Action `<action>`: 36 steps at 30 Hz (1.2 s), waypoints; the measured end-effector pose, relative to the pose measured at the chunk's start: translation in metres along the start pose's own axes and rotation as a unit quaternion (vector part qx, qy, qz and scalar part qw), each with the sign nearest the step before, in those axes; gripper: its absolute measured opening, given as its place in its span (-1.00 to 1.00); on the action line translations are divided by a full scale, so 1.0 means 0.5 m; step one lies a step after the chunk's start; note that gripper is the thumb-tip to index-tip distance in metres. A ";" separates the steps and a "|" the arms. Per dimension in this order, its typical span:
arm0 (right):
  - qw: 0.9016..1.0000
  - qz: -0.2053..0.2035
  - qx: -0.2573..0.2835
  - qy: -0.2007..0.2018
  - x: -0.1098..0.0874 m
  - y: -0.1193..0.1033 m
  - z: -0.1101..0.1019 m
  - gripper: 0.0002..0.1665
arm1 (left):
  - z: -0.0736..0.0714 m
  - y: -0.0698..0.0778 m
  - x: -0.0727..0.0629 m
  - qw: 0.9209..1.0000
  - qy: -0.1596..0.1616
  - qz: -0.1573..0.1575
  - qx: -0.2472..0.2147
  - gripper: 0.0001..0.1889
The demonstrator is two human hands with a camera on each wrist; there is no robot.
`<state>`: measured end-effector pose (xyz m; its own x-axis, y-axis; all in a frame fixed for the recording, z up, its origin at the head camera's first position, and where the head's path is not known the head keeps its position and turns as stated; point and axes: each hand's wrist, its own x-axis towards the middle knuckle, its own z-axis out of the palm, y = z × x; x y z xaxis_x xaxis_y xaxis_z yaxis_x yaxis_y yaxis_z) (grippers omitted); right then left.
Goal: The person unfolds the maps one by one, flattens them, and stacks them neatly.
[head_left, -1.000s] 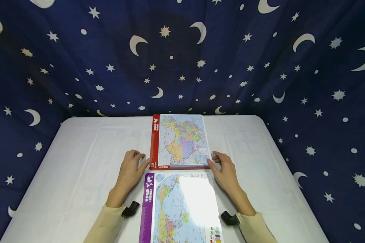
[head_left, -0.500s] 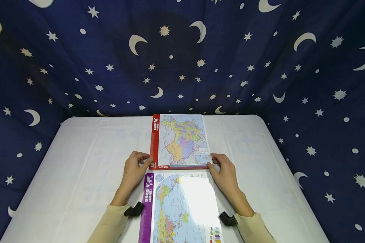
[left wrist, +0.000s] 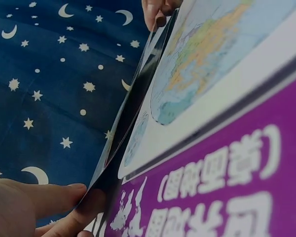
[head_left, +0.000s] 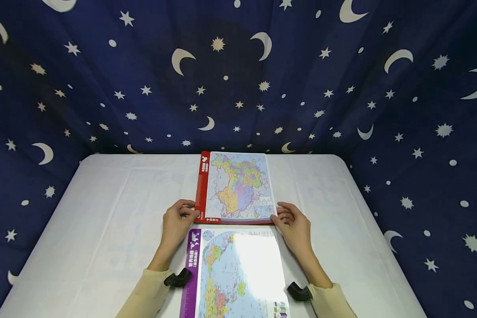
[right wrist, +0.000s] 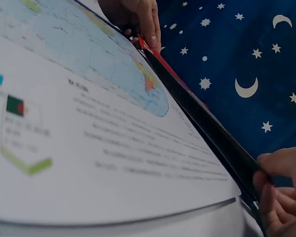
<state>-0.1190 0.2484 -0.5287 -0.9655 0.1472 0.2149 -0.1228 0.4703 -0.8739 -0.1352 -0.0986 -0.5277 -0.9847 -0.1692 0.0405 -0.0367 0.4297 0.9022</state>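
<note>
Raised slightly off the white table (head_left: 103, 225) since the earlier frame is the near edge of the red-bordered map (head_left: 238, 185), at the table's far side, just beyond the purple-bordered map (head_left: 234, 274). The left hand (head_left: 176, 224) pinches the red-bordered map's near left corner; the right hand (head_left: 297, 227) pinches its near right corner.

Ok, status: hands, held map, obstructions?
Left fingers and right fingers pinch red-bordered rectangular map. Near edge raised. Nothing visible on top; glossy purple-bordered map lies close on near side.
</note>
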 end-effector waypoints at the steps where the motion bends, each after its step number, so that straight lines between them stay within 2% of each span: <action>1: 1.000 0.014 0.019 -0.004 0.000 0.002 0.000 -0.48 | 0.001 0.000 0.000 1.000 0.000 0.001 0.000 -0.69; 5: 0.997 0.049 0.061 -0.017 0.002 0.009 0.002 -0.50 | 0.005 0.003 0.000 1.000 0.002 0.000 0.008 -0.73; 12: 0.996 0.059 0.070 -0.005 0.006 0.006 0.005 -0.56 | 0.005 0.007 0.000 1.000 0.009 -0.024 0.012 -0.89; 19: 0.994 0.067 0.084 -0.007 0.000 -0.041 -0.003 -0.56 | 0.003 0.006 -0.002 1.000 0.016 -0.027 0.001 -0.91; 25: 0.994 0.048 0.094 0.002 0.004 0.000 -0.001 -0.59 | 0.002 -0.004 -0.003 0.999 0.020 -0.035 -0.001 -0.89; 32: 0.993 0.049 0.109 0.014 0.004 -0.003 -0.010 -0.60 | 0.001 -0.010 -0.004 0.999 0.034 -0.028 -0.029 -0.91; 36: 0.992 0.053 0.111 0.024 0.004 -0.002 -0.016 -0.60 | 0.000 -0.012 -0.003 0.998 0.042 -0.031 -0.029 -0.93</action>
<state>-0.1190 0.2554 -0.5239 -0.9645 0.2286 0.1320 -0.0734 0.2480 -0.9660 -0.1336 -0.1011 -0.5332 -0.9632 -0.2682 0.0180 -0.0843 0.3651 0.9271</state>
